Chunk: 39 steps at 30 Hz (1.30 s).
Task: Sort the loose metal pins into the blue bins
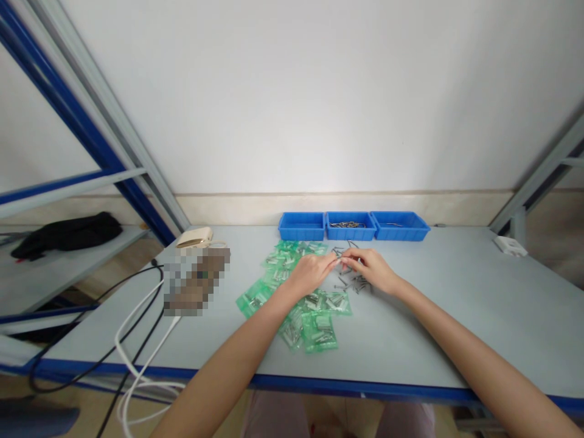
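Two hands meeting over mid-table. Left hand (311, 272) and right hand (371, 268) fingertip to fingertip, both pinched narrow on something small and pale, probably a small clear bag (340, 261); too small to tell for certain. Left hand resting over a spread of green packets (292, 304), each with metal parts inside, scattered from near the blue trays down toward the front edge. Right hand just above and beside a loose heap of dark screws (357, 283), a few more lying behind the fingertips. Three blue trays (301, 227) in a row at the back against the wall; screws visible in the middle one, contents of the others unclear. Grey table (456, 304) with blue front edge. Beige object (195, 238) at the back left corner. Black and white cables (137, 328) trailing off the left front. White block (510, 245) far right. Dark cloth (68, 233) on the neighbouring shelf to the left.
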Motion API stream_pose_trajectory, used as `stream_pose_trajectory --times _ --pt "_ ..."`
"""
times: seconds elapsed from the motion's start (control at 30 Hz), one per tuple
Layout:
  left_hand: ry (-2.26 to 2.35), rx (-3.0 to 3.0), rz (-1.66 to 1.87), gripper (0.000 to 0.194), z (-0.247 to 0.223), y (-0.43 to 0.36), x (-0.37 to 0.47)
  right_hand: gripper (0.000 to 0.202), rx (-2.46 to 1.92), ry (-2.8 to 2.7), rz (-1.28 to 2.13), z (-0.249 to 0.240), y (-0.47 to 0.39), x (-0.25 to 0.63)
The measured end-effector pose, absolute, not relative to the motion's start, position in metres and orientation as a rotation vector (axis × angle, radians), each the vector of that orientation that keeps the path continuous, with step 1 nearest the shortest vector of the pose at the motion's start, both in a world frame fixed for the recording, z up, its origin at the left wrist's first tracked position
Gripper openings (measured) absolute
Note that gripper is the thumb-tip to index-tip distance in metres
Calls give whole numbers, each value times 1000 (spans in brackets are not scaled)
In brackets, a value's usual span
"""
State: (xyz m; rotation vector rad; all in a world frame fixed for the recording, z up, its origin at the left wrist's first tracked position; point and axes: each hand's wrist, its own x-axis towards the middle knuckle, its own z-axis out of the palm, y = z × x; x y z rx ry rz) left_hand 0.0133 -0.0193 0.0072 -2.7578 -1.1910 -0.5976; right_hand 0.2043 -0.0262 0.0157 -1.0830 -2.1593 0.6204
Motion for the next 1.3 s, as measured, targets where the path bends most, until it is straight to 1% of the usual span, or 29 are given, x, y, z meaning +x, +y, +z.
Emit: stream_pose_trajectory --times 0.1,0.27,0.37,0.5,0.67,0.73,0.9,0.97,1.03,1.1,1.17,1.3 --pt "-1160 -2777 -607 31 6 -18 12 35 -1075 -2223 678 15 -26 205" --pt "-1208 -2788 -647 35 3 -16 11 30 -1048 -2205 636 13 -25 204" --pt "-1238 -2795 -656 35 3 -16 12 27 -1066 -2223 602 14 -25 204" --pt "-1275 -2849 -703 35 5 -18 13 37 -1081 -2292 588 14 -27 204" --pt "-1369 -2917 -823 35 6 -20 15 44 -1135 -2322 631 14 -28 205" --pt "-1410 -2926 -877 36 6 -18 14 47 -1252 -2287 501 17 -22 212" --pt "-1517 -2948 -924 42 1 -5 8 50 -1818 -1995 -174 40 17 258" --pt "-1546 -2964 -945 44 -2 0 6 46 -1896 -1936 -280 48 33 279" --pt "-1547 -2971 -965 45 -3 2 6 37 -1905 -1905 -372 51 44 293" --pt "-1536 -2975 -975 45 -3 2 6 38 -1852 -1866 -491 46 47 298" --pt "-1522 -2974 -986 46 -3 1 6 39 -1735 -1884 -531 33 44 294" --pt "-1499 -2965 -977 46 -3 0 7 26 -1497 -2217 -276 1 29 268"
